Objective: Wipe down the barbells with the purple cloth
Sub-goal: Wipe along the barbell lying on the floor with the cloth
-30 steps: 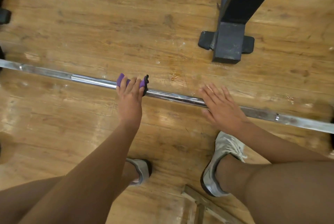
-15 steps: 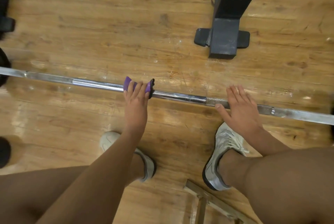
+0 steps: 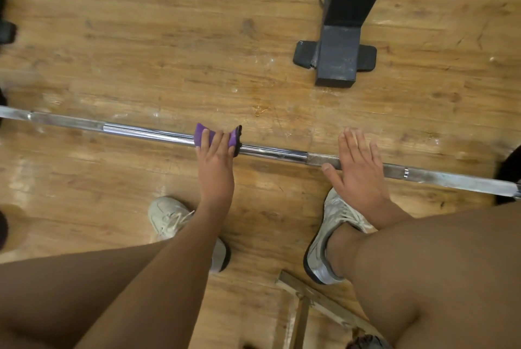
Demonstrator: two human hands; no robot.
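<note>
Barbell point(image 3: 146, 133) lies on the wooden floor point(image 3: 169, 52) before your feet | purple cloth point(image 3: 201, 134) wraps its chrome mid-shaft | your left hand point(image 3: 215, 168) curls over the cloth, gripping to wipe | right hand point(image 3: 362, 173) spread flat on the dull section, likely stopping any roll | rack foot point(image 3: 337, 61) beyond

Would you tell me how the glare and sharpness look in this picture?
Head view: white glare runs along the polished middle of the barbell, and pale sheen patches mark the floor at left; the left hand on the purple cloth and the flat right hand are sharp; the dark shapes at the left edge and the legs below are soft.
</note>
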